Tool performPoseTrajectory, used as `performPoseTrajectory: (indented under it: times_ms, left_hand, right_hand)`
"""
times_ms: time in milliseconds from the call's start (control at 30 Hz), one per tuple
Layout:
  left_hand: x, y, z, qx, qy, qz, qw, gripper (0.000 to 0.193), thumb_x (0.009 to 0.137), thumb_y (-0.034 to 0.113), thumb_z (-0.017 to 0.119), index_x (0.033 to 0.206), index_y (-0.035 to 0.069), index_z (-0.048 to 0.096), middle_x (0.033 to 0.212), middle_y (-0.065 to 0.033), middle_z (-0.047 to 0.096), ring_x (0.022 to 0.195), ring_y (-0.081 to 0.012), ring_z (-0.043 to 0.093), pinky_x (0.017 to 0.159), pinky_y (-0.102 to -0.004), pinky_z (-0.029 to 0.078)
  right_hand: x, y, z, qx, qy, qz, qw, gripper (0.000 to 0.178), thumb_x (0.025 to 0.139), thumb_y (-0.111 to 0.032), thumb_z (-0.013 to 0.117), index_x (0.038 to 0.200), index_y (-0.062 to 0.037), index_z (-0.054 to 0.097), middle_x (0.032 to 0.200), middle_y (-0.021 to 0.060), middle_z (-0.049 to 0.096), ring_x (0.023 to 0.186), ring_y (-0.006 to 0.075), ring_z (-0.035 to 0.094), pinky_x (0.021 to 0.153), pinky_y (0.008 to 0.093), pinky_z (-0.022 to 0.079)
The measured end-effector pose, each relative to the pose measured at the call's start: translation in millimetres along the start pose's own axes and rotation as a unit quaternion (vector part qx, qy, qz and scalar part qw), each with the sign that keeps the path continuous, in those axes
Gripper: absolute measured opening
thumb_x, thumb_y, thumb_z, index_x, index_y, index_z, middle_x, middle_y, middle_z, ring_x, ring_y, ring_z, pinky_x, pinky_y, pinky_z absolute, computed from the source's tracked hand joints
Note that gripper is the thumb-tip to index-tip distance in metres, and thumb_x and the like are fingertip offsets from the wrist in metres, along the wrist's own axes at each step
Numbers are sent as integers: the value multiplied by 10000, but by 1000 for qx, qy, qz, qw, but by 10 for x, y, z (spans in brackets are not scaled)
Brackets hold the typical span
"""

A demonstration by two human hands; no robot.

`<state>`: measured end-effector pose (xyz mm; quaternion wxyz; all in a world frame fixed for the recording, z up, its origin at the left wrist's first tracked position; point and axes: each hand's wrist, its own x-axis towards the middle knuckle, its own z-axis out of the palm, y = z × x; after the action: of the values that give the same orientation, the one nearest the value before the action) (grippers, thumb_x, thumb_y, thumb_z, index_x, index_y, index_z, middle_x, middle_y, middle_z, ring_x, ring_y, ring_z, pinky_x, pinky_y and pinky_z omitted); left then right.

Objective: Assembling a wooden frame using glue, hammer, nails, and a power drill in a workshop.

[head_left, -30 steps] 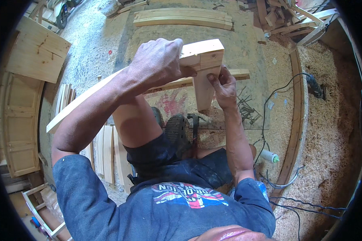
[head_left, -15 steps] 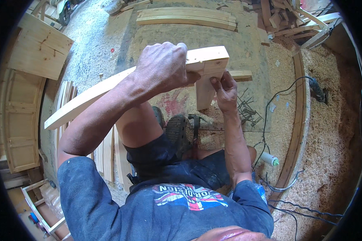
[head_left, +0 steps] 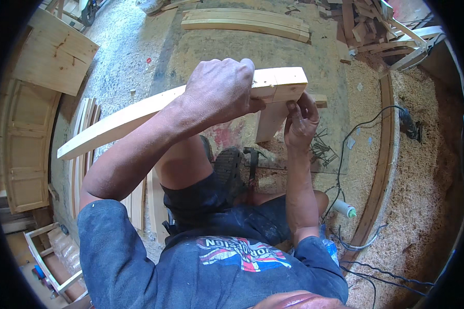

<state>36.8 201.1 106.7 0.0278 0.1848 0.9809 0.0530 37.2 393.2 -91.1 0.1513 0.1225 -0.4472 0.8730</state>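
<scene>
A long pale wooden beam [head_left: 121, 114] is raised in front of me, slanting from the lower left up to its squared end at the right. My left hand [head_left: 219, 90] is closed in a fist over it, short of that end. Under the right end a flat wooden piece [head_left: 270, 123] hangs down against the beam; how they join is partly hidden. My right hand [head_left: 301, 126] reaches up from below, thumb and fingers bent against the underside of the beam's end. Beyond these fingers a short wooden end [head_left: 320, 101] sticks out. A hammer [head_left: 253, 164] stands by my shoe.
Several long nails [head_left: 322, 149] lie right of the hammer. Stacked boards [head_left: 247, 24] rest on the floor ahead, with more strips [head_left: 85, 121] at the left. A black cable [head_left: 343, 149] runs to a power tool [head_left: 410, 123]. A white bottle [head_left: 344, 208] lies near shavings [head_left: 423, 206].
Both hands and the beam have shifted slightly right in the picture, the beam's right end a little lower. The floor things also shifted a little as the view moved. Both hands stay on the wood.
</scene>
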Motion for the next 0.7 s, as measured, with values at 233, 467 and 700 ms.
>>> performPoseTrajectory:
  times_ms: [233,467,700]
  left_hand:
    - [-1,30,3,5,-16,-11,1000,580,785,499,845,953,-24,657,824,-229,730,809,-377,746,746,-467,584]
    - [-2,31,22,14,-18,-8,1000,616,775,551,846,918,-8,631,784,-207,718,774,-367,740,716,-464,575]
    - [-43,75,3,13,-10,-10,1000,610,764,541,861,921,-2,631,761,-201,718,752,-359,743,702,-459,579]
  right_hand:
    - [-100,65,39,94,48,-6,994,307,901,24,756,1203,-24,732,1206,110,737,1137,177,667,1024,339,511]
    - [-129,59,77,67,57,-32,996,282,907,-26,768,1187,-29,741,1211,108,735,1149,192,655,1044,363,489]
    - [-130,26,87,63,41,-40,996,247,932,-29,736,1179,-23,741,1230,110,724,1150,188,652,1039,364,488]
